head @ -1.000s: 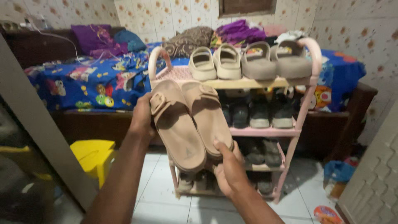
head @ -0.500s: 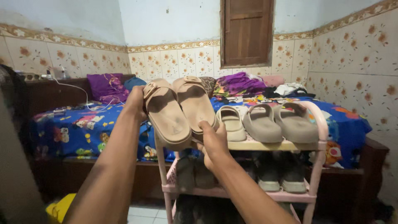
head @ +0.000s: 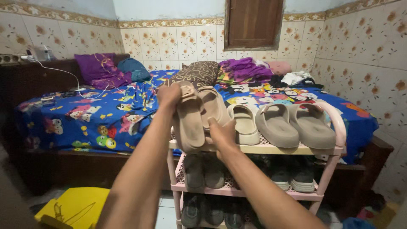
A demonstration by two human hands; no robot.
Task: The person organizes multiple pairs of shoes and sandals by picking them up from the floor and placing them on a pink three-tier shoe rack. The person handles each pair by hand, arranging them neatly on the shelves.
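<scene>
A pair of tan buckle sandals (head: 193,121) rests at the left end of the pink shoe rack's top shelf (head: 271,149). My left hand (head: 168,94) grips the toe end of the left sandal by its buckle strap. At the heel end of the right sandal, my right hand (head: 222,135) holds on with the thumb on the sole. Beside them on the same shelf sit a cream slide (head: 243,123) and two grey-beige slides (head: 294,125).
Lower rack shelves hold dark and grey shoes (head: 292,178). Behind the rack is a bed with a blue cartoon sheet (head: 93,114), pillows and piled clothes (head: 243,70). A yellow stool (head: 76,205) stands on the floor at lower left. Tiled walls close in on the right.
Both hands have lowered the sandal pair from the air down onto the left end of the top shelf. The camera view has tilted up and then settled on the rack.
</scene>
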